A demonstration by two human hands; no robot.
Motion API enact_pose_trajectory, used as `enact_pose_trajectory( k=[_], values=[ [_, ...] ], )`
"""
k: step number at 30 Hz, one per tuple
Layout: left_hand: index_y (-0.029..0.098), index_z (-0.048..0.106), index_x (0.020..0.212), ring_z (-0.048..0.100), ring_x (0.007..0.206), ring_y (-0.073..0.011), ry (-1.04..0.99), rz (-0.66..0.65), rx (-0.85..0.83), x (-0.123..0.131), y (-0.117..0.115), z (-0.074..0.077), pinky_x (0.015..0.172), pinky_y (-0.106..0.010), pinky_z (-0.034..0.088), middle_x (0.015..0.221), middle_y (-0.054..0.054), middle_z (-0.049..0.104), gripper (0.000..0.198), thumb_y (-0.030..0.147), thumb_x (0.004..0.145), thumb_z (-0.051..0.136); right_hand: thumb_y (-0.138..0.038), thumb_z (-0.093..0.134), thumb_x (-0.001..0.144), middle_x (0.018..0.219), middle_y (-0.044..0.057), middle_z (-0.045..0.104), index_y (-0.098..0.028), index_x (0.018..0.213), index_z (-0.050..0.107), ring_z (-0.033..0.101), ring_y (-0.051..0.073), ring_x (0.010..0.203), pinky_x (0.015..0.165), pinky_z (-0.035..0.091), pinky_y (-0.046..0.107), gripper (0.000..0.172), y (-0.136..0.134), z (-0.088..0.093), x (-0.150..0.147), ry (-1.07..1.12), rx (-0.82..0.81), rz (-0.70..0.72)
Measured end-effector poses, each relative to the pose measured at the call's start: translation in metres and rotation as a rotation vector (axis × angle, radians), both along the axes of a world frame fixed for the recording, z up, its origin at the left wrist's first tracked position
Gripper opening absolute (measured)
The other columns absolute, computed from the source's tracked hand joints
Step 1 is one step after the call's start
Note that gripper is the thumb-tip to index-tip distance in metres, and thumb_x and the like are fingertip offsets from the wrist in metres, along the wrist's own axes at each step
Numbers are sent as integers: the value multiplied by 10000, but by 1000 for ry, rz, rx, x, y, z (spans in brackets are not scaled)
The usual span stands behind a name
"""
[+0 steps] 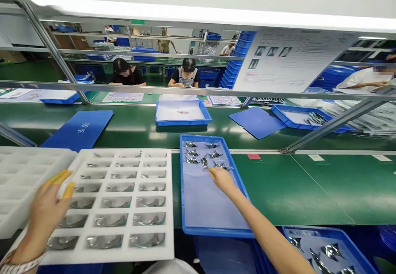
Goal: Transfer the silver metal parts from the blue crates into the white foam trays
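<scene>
My left hand [51, 204], with yellow covers on its fingertips, lies at the left edge of a white foam tray [125, 209]. Its fingers are stretched out, with the thumb apart over the tray. Thin, shiny curved pieces [111, 220] sit in the tray's pockets. My right hand [223, 180] reaches into a blue tray [183, 200] lined with a pale sheet. Its fingers are closed beside shiny metal parts [204, 162] near the tray's far end; the hand hides whatever they pinch. Several similar pointed parts [192, 152] lie in rows there.
Another foam tray [27, 183] adjoins on the left. A blue tray of larger shiny parts [332, 251] stands at lower right. Beyond the green bench [309, 187] are a metal rail [185, 88], a shallow blue tray [183, 121] and blue boards [82, 129]. Co-workers sit opposite.
</scene>
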State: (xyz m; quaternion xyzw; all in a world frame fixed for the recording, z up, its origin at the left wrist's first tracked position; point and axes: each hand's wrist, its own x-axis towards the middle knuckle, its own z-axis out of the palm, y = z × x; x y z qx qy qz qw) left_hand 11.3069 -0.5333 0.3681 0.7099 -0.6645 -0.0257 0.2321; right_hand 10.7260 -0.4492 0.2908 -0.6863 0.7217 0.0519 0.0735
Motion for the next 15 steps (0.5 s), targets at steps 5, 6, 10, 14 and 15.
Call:
enact_pose_trajectory(
  k=[5,6,10,14,15],
  values=[
    [228,696,1029,620,1063,-273,53,-629,-37,-222,-61,-4,1031,-470,480,1082,-80,712,302,398,887,491,-36,373,931,1019,191,683,-68,976,715,570,241,1001,786,384,332,346,16,-52,-122,99,-49,-105],
    [214,709,991,605,1097,-277,24,-723,12,-268,-68,-15,1042,-473,466,1124,-108,699,256,337,890,509,-29,370,929,1035,191,681,-73,954,719,565,256,1032,797,384,349,352,15,-62,-132,99,-70,-88],
    [160,738,908,506,1271,-342,-191,-830,226,-416,-82,-82,1062,-527,407,1321,-181,606,197,180,863,548,-9,423,894,1030,179,694,-105,887,743,580,290,1064,817,402,400,334,8,-106,-158,116,-179,-11],
    [142,753,1054,355,1425,-372,-345,-783,434,-485,-87,-165,1131,-575,294,1404,-212,543,318,164,891,481,7,480,834,1010,165,712,-173,828,770,604,306,1067,817,447,434,342,1,-157,-179,225,-374,87],
    [169,752,1089,302,1463,-369,-382,-750,467,-491,-89,-184,1152,-587,257,1445,-190,522,344,178,895,467,13,485,815,1013,161,715,-192,821,776,606,309,1073,818,459,443,357,-1,-168,-184,240,-403,109]
  ],
)
